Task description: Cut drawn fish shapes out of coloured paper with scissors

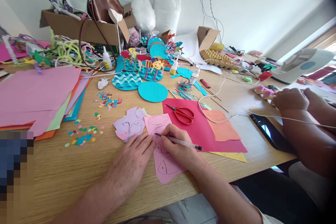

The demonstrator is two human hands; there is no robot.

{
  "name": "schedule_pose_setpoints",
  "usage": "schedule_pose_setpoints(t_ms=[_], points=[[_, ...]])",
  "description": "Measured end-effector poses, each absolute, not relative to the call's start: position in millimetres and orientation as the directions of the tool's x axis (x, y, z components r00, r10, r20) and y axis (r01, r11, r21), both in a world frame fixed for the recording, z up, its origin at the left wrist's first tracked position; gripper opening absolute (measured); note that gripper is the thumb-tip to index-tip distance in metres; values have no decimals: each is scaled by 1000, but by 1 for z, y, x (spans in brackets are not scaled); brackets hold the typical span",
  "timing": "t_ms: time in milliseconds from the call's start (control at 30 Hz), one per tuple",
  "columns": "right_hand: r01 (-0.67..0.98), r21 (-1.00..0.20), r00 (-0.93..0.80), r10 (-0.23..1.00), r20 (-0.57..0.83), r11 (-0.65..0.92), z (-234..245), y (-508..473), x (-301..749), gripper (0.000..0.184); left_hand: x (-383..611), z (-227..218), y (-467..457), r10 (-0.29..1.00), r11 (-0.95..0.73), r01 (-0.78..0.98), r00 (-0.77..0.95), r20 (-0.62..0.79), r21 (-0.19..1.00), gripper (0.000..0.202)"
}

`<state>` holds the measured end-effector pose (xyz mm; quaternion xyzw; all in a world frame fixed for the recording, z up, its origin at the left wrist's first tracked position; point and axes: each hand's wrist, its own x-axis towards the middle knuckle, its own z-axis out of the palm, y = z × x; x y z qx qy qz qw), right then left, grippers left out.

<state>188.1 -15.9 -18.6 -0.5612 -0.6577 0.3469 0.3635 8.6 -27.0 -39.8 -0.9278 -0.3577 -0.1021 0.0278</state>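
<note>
Pressing with a flat, unclenched left hand (132,155) on the left edge of a long pink paper sheet (163,157), atop a pale wooden table (97,164). Running lengthwise far to near, with a black-inked fish outline (168,166) headed left. Pinching in the right hand (180,143) a slim, clear, black-ended pen (185,142), tip-first leftward, slanting down to the right. Beyond, impossible to read the tiny label on a white plastic glue bottle (193,77).

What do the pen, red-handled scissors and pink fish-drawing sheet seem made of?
Pen: probably plastic, its barrel pale and translucent. Scissors: dark blades look like metal; smooth red handles, perhaps plastic-coated. Pink sheet: likely paper, matte, thin and inked.
</note>
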Motion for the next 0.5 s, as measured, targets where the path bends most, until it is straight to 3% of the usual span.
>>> schedule_pose_setpoints(t_ms=[500], points=[[492, -861, -100, 991, 94, 131, -18, -16, 188, 7, 8, -39, -26, 658, -745, 667, 729, 188, 22, 46]])
